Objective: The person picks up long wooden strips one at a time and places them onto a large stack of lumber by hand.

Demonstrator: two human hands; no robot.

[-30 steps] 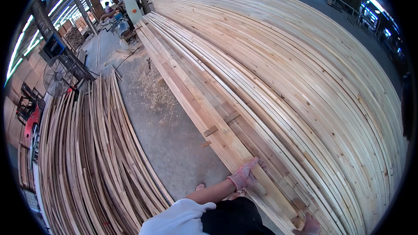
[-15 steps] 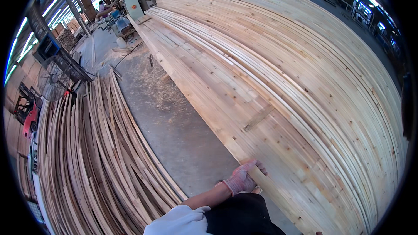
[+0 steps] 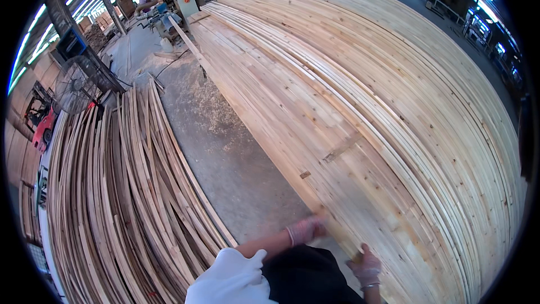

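A long pale wooden strip (image 3: 281, 173) runs along the left edge of a wide layer of jointed boards (image 3: 281, 118). Its far end juts out to the left of the stack. My left hand (image 3: 308, 231), in a thin pinkish work glove, is at this edge, its fingers smeared by motion. Closer to me, my right hand (image 3: 367, 268), gloved too, grips the same edge with its thumb up; part of its fingers is hidden.
A heap of long thin wood strips (image 3: 129, 202) lies on the left. Sawdust (image 3: 211, 110) covers part of the floor. A machine (image 3: 185, 0) stands at the far end, a fan (image 3: 76, 84) and red forklift (image 3: 44, 129) farther left. A person (image 3: 144, 0) is in the distance.
My right hand has come into view at the board edge. My left hand has shifted slightly left and blurred. The strip's far end now stands out from the stack, and the view has turned a little.
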